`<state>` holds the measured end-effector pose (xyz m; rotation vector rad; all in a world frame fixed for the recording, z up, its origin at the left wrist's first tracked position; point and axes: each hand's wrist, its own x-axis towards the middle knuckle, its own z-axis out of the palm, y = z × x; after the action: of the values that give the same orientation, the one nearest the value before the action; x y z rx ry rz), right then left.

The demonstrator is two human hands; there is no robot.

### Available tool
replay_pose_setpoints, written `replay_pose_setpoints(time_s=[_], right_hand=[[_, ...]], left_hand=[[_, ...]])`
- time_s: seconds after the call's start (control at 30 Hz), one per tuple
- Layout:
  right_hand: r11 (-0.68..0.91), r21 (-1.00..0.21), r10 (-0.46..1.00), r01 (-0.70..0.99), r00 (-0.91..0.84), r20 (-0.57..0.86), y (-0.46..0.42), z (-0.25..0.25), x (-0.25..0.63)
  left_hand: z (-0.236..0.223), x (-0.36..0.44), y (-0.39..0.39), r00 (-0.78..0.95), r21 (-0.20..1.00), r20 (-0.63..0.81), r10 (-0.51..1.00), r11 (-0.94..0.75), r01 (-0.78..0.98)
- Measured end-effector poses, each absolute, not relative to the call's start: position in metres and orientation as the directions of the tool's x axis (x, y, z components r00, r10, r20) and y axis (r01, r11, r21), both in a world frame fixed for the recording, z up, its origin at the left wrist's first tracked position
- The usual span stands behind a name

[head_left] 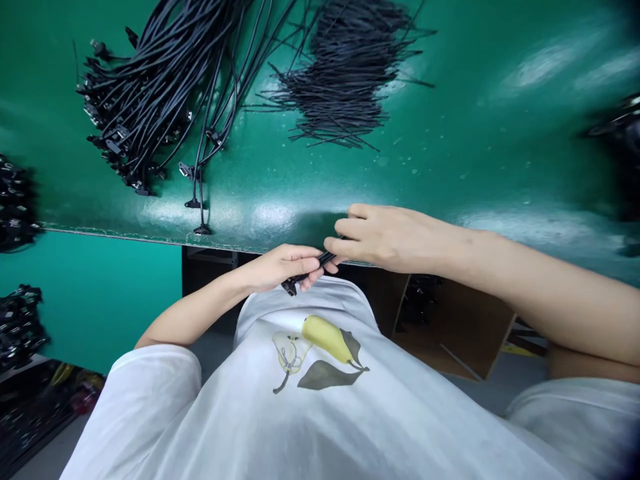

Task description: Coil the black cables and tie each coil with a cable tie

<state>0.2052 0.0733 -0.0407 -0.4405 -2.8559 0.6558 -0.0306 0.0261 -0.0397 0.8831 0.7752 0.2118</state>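
Observation:
Just in front of the table's near edge, my left hand is closed round a black cable, its dark connector end poking out below the thumb. My right hand comes in from the right, its fingers curled at the upper part of the same cable. How the right fingertips grip it is partly hidden. Beyond the hands, a large bundle of black cables with connectors lies on the green table. To its right is a heap of thin black ties or strips.
A few cable connectors lie close to the table's front edge. More black parts sit at the far left and right edge. Under the table stands a brown open box with dark items inside.

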Motion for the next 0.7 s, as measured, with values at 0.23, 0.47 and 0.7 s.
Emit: replay_pose_setpoints(time_s=[0.23, 0.47, 0.7], right_hand=[[0.606, -0.62, 0.721, 0.498, -0.673, 0.164, 0.096, -0.049, 0.224], [0.177, -0.452, 0.983, 0.874, -0.18, 0.038, 0.142, -0.098, 0.238], [-0.032, -0.502, 0.999, 0.864, 0.02, -0.03, 0.114, -0.076, 0.257]], left_hand=[[-0.047, -0.029, 0.021, 0.588, 0.558, -0.608, 0.534, 0.814, -0.162], [-0.042, -0.028, 0.035, 0.401, 0.638, -0.599, 0.693, 0.715, -0.284], [-0.043, -0.029, 0.031, 0.449, 0.569, -0.612, 0.652, 0.756, -0.323]])
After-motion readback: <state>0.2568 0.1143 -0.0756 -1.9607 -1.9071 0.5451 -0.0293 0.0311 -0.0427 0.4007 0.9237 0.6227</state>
